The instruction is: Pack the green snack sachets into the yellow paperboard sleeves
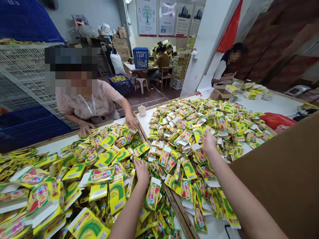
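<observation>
Two white-topped tables carry heaped yellow-and-green printed cardboard packets point(117, 196), many with white flaps and colourful lettering. My left hand point(142, 172) sits low over the near pile, its fingertips among the packets beside a wooden table edge point(179, 209). My right hand point(208, 142) is raised slightly over the right-hand pile point(196, 126), fingers bunched. Neither hand shows a packet clearly held. Across the table, a co-worker's hands point(86, 128) point(132, 121) rest on the packets' far side.
A white mug point(142, 110) stands at the table's far edge. A brown cardboard sheet point(281, 176) fills the right foreground. A small carton point(220, 94) and a red plastic bag point(276, 120) lie beyond the pile. Blue crates point(141, 58) and other seated workers point(161, 63) are behind.
</observation>
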`<state>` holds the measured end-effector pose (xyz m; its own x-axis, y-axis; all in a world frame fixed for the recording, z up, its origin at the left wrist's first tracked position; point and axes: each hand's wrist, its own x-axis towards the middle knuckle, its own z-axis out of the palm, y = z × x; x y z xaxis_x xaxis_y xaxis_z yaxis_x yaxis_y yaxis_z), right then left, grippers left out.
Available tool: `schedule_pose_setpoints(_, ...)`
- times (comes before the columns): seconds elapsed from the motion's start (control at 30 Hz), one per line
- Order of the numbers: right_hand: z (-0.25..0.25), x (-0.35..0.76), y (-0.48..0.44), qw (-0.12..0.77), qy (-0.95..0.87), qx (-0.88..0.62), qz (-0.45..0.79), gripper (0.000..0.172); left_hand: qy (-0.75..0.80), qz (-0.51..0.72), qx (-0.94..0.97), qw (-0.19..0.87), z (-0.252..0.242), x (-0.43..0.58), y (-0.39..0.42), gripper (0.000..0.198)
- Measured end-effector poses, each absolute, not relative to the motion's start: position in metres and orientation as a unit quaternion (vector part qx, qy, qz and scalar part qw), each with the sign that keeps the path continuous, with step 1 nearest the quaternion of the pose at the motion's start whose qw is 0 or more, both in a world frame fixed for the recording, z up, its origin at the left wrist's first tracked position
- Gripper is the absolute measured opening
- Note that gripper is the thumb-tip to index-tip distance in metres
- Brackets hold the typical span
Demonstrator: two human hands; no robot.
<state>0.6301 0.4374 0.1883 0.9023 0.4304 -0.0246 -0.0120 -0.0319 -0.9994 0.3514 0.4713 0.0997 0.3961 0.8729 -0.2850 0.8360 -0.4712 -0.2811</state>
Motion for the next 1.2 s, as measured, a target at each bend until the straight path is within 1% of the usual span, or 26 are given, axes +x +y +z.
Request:
schedule_pose_setpoints(0.07, 0.168, 0.593, 0.432, 0.592, -0.197, -0.752, 0.213, 0.023, -0.513, 0.201, -0.833, 0.047, 0.097, 0.353, 0.471, 0.047)
schedule_pose_setpoints(0.13, 0.143, 0.550, 0.427, 0.495, -0.252, -0.791, 0.258, 0.025, -0.515, 0.202, -0.832, 0.044, 0.095, 0.354, 0.472, 0.046)
schedule_pose_setpoints(0.17, 0.131, 0.530, 0.426, 0.455, -0.271, -0.807, 0.263, 0.029, -0.516, 0.203, -0.831, 0.043, 0.094, 0.354, 0.472, 0.046)
schedule_pose_setpoints(0.23, 0.111, 0.498, 0.427, 0.392, -0.295, -0.832, 0.257, 0.045, -0.516, 0.205, -0.830, 0.042, 0.091, 0.354, 0.473, 0.047)
schedule_pose_setpoints(0.3, 0.097, 0.481, 0.432, 0.356, -0.306, -0.849, 0.243, 0.057, -0.514, 0.207, -0.831, 0.044, 0.089, 0.353, 0.473, 0.048)
schedule_pose_setpoints(0.33, 0.092, 0.477, 0.434, 0.348, -0.309, -0.853, 0.238, 0.061, -0.513, 0.208, -0.832, 0.045, 0.089, 0.353, 0.473, 0.049)
schedule_pose_setpoints(0.43, 0.083, 0.481, 0.441, 0.355, -0.317, -0.848, 0.232, 0.063, -0.512, 0.212, -0.831, 0.049, 0.087, 0.352, 0.473, 0.048)
schedule_pose_setpoints(0.57, 0.083, 0.499, 0.437, 0.410, -0.326, -0.816, 0.246, 0.064, -0.513, 0.212, -0.830, 0.045, 0.085, 0.353, 0.473, 0.045)
schedule_pose_setpoints(0.7, 0.097, 0.511, 0.424, 0.473, -0.324, -0.787, 0.226, 0.065, -0.513, 0.203, -0.833, 0.032, 0.085, 0.355, 0.474, 0.048)
schedule_pose_setpoints(0.8, 0.119, 0.527, 0.420, 0.506, -0.319, -0.777, 0.199, 0.066, -0.514, 0.197, -0.834, 0.023, 0.085, 0.354, 0.474, 0.050)
schedule_pose_setpoints(0.87, 0.142, 0.548, 0.424, 0.528, -0.300, -0.778, 0.161, 0.072, -0.514, 0.194, -0.836, 0.022, 0.085, 0.353, 0.474, 0.050)
schedule_pose_setpoints(0.97, 0.177, 0.585, 0.434, 0.554, -0.242, -0.794, 0.064, 0.090, -0.515, 0.192, -0.835, 0.024, 0.084, 0.353, 0.473, 0.048)
schedule_pose_setpoints(1.0, 0.185, 0.592, 0.437, 0.548, -0.227, -0.805, 0.028, 0.097, -0.518, 0.191, -0.834, 0.024, 0.083, 0.353, 0.473, 0.047)
schedule_pose_setpoints(1.03, 0.189, 0.593, 0.438, 0.512, -0.231, -0.827, -0.002, 0.098, -0.520, 0.190, -0.832, 0.024, 0.083, 0.354, 0.472, 0.046)
schedule_pose_setpoints(1.07, 0.189, 0.589, 0.438, 0.448, -0.264, -0.854, -0.012, 0.091, -0.523, 0.188, -0.831, 0.022, 0.082, 0.354, 0.472, 0.046)
schedule_pose_setpoints(1.1, 0.186, 0.579, 0.436, 0.369, -0.316, -0.874, -0.002, 0.077, -0.526, 0.185, -0.830, 0.020, 0.082, 0.355, 0.472, 0.045)
schedule_pose_setpoints(1.13, 0.178, 0.563, 0.433, 0.272, -0.392, -0.878, 0.040, 0.060, -0.529, 0.182, -0.829, 0.016, 0.082, 0.355, 0.471, 0.046)
schedule_pose_setpoints(1.17, 0.167, 0.545, 0.429, 0.218, -0.453, -0.860, 0.088, 0.045, -0.532, 0.177, -0.828, 0.011, 0.082, 0.356, 0.471, 0.047)
schedule_pose_setpoints(1.2, 0.153, 0.524, 0.424, 0.190, -0.490, -0.842, 0.125, 0.033, -0.534, 0.173, -0.828, 0.006, 0.081, 0.356, 0.471, 0.050)
